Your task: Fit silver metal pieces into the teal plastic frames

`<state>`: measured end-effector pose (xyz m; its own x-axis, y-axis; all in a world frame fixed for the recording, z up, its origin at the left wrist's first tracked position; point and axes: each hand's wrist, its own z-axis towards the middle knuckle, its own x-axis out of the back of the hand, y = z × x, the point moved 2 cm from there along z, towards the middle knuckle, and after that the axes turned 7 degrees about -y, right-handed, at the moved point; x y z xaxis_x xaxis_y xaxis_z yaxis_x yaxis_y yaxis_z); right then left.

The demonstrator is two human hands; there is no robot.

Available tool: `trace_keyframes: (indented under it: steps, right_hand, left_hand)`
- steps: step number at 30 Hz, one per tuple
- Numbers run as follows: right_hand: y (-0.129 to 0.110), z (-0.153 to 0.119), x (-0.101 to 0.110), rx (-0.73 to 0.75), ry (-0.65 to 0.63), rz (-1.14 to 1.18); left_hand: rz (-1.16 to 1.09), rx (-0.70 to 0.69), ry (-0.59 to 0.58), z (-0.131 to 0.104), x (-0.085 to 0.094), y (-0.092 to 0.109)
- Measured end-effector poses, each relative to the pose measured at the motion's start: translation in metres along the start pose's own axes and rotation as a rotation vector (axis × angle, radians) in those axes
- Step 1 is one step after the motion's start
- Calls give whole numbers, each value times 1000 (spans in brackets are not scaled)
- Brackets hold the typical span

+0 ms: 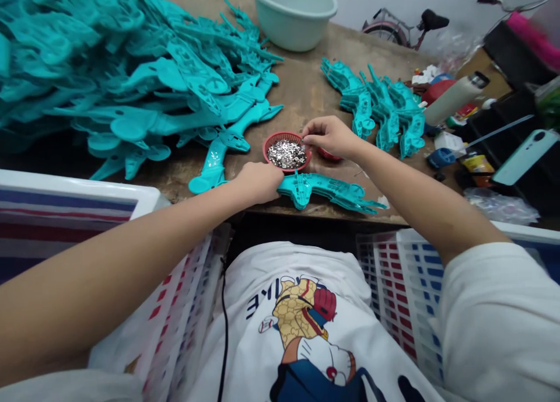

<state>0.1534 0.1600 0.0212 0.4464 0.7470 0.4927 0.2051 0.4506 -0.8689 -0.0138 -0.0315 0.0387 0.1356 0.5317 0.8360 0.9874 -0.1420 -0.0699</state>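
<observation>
My left hand point(259, 182) is closed over the left end of a short stack of teal plastic parts point(326, 189) at the table's front edge. Just behind it stands a small red basket point(272, 140) filled with small shiny metal pieces point(286, 154). Over the basket's right rim, my right hand point(329, 135) has thumb and index finger pinched together; whatever is between them is too small to make out. Part of another red item point(328, 155) shows beneath my right hand. Left of the basket lies another teal part point(214, 163).
A large heap of teal parts point(131, 69) covers the table's left side. Stacked teal parts point(385, 110) lie at right, near a bottle point(455, 98) and a phone point(525, 157). A pale basin point(293, 17) stands behind. White crates point(144, 201) flank my lap.
</observation>
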Motion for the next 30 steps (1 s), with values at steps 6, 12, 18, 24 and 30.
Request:
trace_keyframes:
  steps: [6,12,18,24,30]
  right_hand:
    - [-19,-46,12,21,-62,16]
    - [-36,-99,25,126,-346,-456]
    - [-28,-103,13,189,-429,-622]
    - [-26,-101,14,218,-457,-667]
    - [-27,-99,11,189,-492,-693]
  left_hand:
    - [47,-8,-14,8,1,0]
    - [71,26,-25,12,2,2]
    - [74,50,-10,8,1,4]
    - [40,68,-4,7,0,4]
    - [64,56,-18,9,0,4]
